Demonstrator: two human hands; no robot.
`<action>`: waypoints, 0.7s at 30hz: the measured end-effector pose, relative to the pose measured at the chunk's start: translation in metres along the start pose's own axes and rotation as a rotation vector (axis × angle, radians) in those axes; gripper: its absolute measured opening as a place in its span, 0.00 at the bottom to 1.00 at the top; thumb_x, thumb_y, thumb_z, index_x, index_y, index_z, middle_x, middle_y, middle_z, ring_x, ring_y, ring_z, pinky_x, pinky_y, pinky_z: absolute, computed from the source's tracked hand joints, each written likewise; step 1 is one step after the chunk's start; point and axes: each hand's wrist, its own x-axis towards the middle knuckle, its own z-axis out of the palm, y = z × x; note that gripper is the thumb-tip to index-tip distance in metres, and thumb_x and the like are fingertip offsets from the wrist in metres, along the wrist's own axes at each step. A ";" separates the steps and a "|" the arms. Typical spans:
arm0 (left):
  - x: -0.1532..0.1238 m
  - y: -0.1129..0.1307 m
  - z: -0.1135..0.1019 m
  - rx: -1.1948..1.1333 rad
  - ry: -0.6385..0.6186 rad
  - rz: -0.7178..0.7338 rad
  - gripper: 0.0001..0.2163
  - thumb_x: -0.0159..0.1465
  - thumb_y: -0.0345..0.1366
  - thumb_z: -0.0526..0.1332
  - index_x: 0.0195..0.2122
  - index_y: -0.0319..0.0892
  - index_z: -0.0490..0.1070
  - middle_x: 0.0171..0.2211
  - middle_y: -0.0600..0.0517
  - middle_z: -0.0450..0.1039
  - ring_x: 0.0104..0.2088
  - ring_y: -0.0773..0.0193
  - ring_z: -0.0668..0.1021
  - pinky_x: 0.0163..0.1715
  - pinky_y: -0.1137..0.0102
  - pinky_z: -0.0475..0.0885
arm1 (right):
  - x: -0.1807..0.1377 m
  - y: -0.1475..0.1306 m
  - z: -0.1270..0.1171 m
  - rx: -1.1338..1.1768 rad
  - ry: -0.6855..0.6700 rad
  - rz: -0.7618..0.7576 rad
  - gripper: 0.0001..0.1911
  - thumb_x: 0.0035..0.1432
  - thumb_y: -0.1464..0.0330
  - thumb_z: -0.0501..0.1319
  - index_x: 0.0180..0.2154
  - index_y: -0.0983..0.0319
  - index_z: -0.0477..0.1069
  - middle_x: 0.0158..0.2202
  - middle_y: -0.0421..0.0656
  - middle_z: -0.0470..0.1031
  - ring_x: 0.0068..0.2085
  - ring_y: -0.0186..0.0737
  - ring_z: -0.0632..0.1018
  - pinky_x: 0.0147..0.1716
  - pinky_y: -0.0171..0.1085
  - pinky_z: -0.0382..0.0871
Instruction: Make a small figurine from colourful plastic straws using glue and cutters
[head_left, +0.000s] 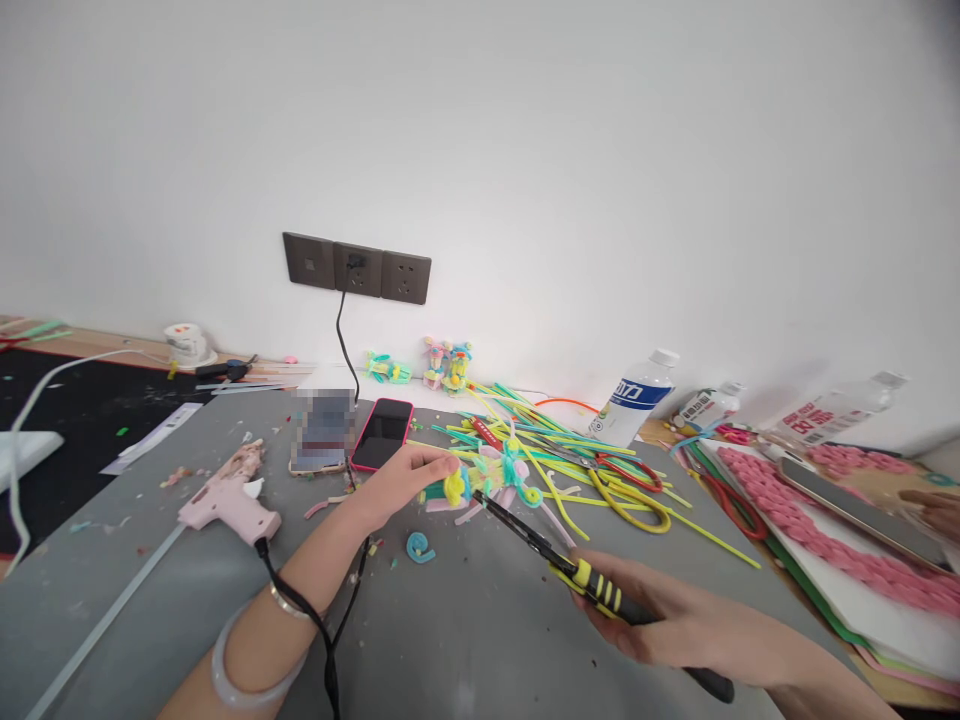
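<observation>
My left hand [405,485] pinches one end of a small fuzzy figure [491,470] made of yellow, mint, blue and pale pink pipe cleaners. It is held just above the grey mat [480,620]. Closed around black and yellow handles, my right hand [667,610] grips a pair of long-nose pliers [532,540]. The plier tips meet the figure beside its yellow and blue coil; whether they clamp a strand is too small to tell. A loose blue pipe-cleaner coil [421,547] lies on the mat below the left hand.
Left stands a pink glue gun [232,505] with its cord crossing under my forearm. Phones, including a pink-edged phone [382,433], lie behind. Loose pipe cleaners [555,430] and yellow-handled scissors [630,503] spread right, near a bottle [636,400]. Another person's hand [934,515] shows far right.
</observation>
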 end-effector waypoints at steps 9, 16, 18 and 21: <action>-0.002 0.006 0.001 -0.087 -0.033 0.006 0.22 0.57 0.57 0.64 0.27 0.39 0.78 0.26 0.49 0.74 0.35 0.57 0.75 0.35 0.68 0.68 | 0.001 0.001 0.000 -0.049 -0.018 -0.011 0.26 0.47 0.65 0.64 0.51 0.59 0.70 0.35 0.39 0.64 0.35 0.36 0.65 0.34 0.31 0.63; -0.004 0.018 0.004 -0.221 0.012 -0.008 0.20 0.56 0.54 0.67 0.35 0.40 0.80 0.35 0.47 0.77 0.38 0.57 0.75 0.36 0.69 0.67 | -0.007 0.011 -0.009 -0.179 0.103 -0.019 0.35 0.46 0.61 0.65 0.58 0.60 0.70 0.48 0.48 0.76 0.52 0.53 0.75 0.48 0.41 0.71; -0.003 0.019 0.004 -0.267 0.061 -0.021 0.20 0.54 0.53 0.69 0.39 0.42 0.79 0.37 0.48 0.77 0.38 0.59 0.75 0.35 0.70 0.66 | -0.007 0.021 -0.017 -0.216 0.231 0.012 0.40 0.47 0.58 0.65 0.63 0.59 0.66 0.58 0.51 0.72 0.61 0.59 0.70 0.56 0.46 0.68; -0.003 0.020 0.004 -0.346 0.090 -0.027 0.22 0.51 0.50 0.73 0.42 0.42 0.78 0.36 0.50 0.75 0.36 0.63 0.73 0.34 0.71 0.64 | -0.001 0.038 -0.028 -0.252 0.455 0.042 0.44 0.49 0.53 0.64 0.66 0.59 0.61 0.67 0.50 0.61 0.68 0.62 0.59 0.64 0.51 0.58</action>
